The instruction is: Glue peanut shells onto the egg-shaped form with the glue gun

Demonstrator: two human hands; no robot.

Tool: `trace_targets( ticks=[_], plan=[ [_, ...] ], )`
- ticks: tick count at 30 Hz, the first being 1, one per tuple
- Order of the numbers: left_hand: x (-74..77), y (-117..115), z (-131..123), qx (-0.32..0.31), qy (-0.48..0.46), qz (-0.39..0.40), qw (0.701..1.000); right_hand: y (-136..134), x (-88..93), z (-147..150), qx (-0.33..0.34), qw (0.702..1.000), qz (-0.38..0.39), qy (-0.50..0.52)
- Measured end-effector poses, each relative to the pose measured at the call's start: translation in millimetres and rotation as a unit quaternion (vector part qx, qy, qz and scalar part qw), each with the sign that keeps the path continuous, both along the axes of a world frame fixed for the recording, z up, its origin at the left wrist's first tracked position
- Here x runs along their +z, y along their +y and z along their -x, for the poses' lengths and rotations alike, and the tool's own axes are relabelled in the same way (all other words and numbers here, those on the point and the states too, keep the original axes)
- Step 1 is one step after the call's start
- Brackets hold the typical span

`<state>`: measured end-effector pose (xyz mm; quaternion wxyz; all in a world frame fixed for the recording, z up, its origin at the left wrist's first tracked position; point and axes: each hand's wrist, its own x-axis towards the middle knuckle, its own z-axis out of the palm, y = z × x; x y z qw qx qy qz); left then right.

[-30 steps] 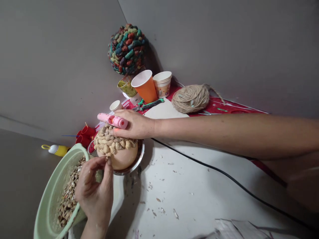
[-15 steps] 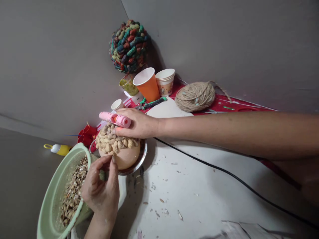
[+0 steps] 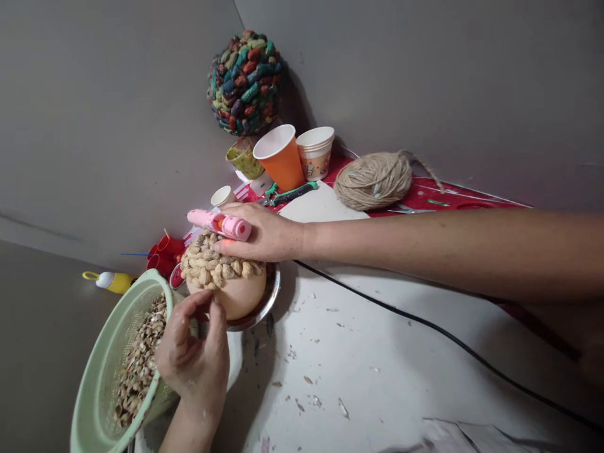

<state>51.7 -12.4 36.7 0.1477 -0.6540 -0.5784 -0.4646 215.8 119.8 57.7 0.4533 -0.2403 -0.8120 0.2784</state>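
A pale round form (image 3: 240, 299), smooth and balloon-like, rests in a shiny metal bowl (image 3: 274, 296). Peanut shells (image 3: 221, 267) cover its upper part. My right hand (image 3: 268, 233) reaches in from the right, closed around a pink glue gun (image 3: 219, 224) above the shells; its nozzle is hidden. My left hand (image 3: 195, 352) comes up from below, with thumb and forefinger pinched on a small peanut shell at the lower edge of the shell layer. The fingertips mostly cover that shell.
A green basket (image 3: 89, 371) of shells (image 3: 141, 365) stands at left. Behind are red cups (image 3: 165, 255), an orange cup (image 3: 283, 163), stacked paper cups (image 3: 315, 154), green-handled pliers (image 3: 295, 194), twine (image 3: 375, 179) and a coloured shell-covered ball (image 3: 245, 82). A black cord (image 3: 406, 314) crosses the white table.
Both hands stay nearly in place. My left hand's fingertips have shifted very slightly at the shell edge, and the whole view has moved a little.
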Motion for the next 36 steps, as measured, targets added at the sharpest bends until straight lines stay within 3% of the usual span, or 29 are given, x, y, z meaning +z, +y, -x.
trace_targets(
  ticks=[10,16,21,24,27,31,36],
  plan=[
    [-0.7,-22.5,-2.4,-0.056,-0.012,0.026,0.998,-1.2,0.7,-0.5,-0.001,1.0,0.004,0.001],
    [-9.2,-34.1,5.2,-0.086,0.105,0.055,0.989,-0.9,-0.1,0.2,-0.003,1.0,0.0,-0.002],
    [-17.7,-40.8,13.6,-0.144,0.217,0.073,0.963,-1.3,0.6,-0.3,-0.002,1.0,0.002,-0.006],
    [-22.5,-47.3,19.0,-0.161,0.235,0.055,0.957,-1.7,0.9,-0.4,-0.005,1.0,0.005,-0.005],
    [-20.5,-48.1,24.0,-0.13,0.172,-0.002,0.977,-1.5,0.3,-0.1,-0.007,1.0,0.004,-0.003],
    [-6.7,-33.2,26.0,-0.055,0.12,-0.065,0.989,-1.0,-0.9,0.2,0.001,1.0,-0.002,0.005],
    [4.4,-12.7,18.9,-0.021,0.157,-0.065,0.985,-1.0,-0.4,0.2,0.004,1.0,-0.003,0.006]
  ],
)
